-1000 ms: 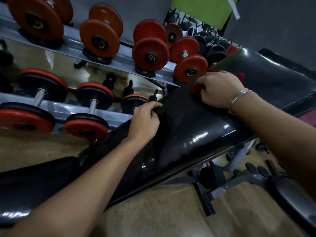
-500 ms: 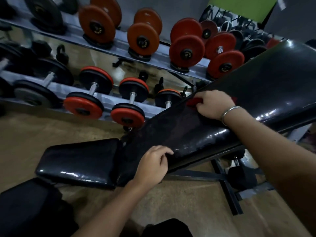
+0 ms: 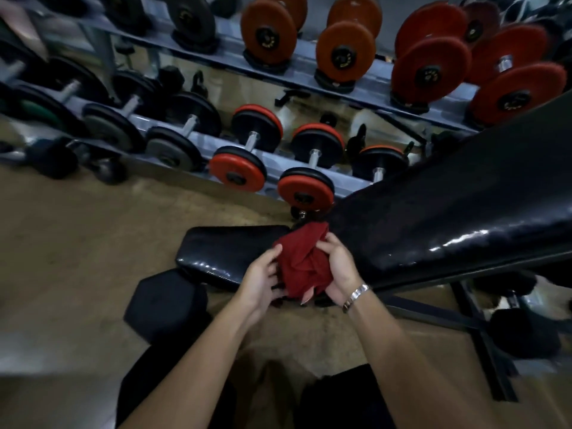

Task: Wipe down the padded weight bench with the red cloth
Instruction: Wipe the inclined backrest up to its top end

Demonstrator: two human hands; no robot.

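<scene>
The bench (image 3: 433, 218) is padded in glossy black vinyl: a long inclined back pad rising to the right and a short flat seat pad (image 3: 223, 255) with rounded corners at its low end. Just in front of the bench, where the two pads meet, the red cloth (image 3: 301, 264) hangs bunched and creased, soft and matte, between both hands. The left hand (image 3: 260, 280) curls its fingers into the cloth's left edge; the right hand (image 3: 337, 270), with a metal bracelet (image 3: 356, 297) at the wrist, is closed around the right side. Whether the cloth touches the bench cannot be told. Behind the bench, a two-tier metal rack (image 3: 201, 140) holds round-plated dumbbells, red and black. A black hexagonal block (image 3: 167, 305), probably a dumbbell head, sits on the floor beside the seat pad.
</scene>
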